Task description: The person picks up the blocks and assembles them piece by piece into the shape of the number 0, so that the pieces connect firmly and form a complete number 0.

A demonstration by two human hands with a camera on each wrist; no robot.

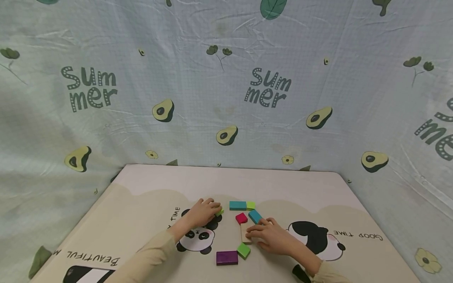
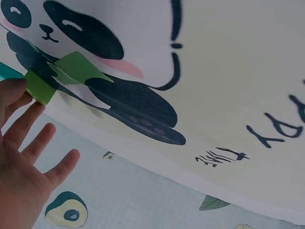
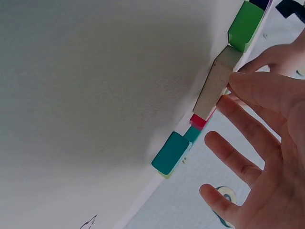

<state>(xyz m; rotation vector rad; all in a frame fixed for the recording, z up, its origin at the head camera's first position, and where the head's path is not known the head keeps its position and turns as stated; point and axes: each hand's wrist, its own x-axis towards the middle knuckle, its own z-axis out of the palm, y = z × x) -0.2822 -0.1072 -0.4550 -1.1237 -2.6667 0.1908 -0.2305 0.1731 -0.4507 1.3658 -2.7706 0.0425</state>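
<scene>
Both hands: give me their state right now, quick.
Left hand: closed on a lime-green block, pinching it.
Right hand: against the tan block; whether it grips it cannot be told.

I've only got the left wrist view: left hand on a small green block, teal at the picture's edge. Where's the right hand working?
Observer: In the head view the right hand has its fingertips at a pale wooden block; whether it grips it, I can't tell.
Operator: Anything by that block's near end?
Observer: Yes, a bright green block, turned at an angle to the table edge.
Operator: And past its far end?
Observer: A red block, close to that end.
</scene>
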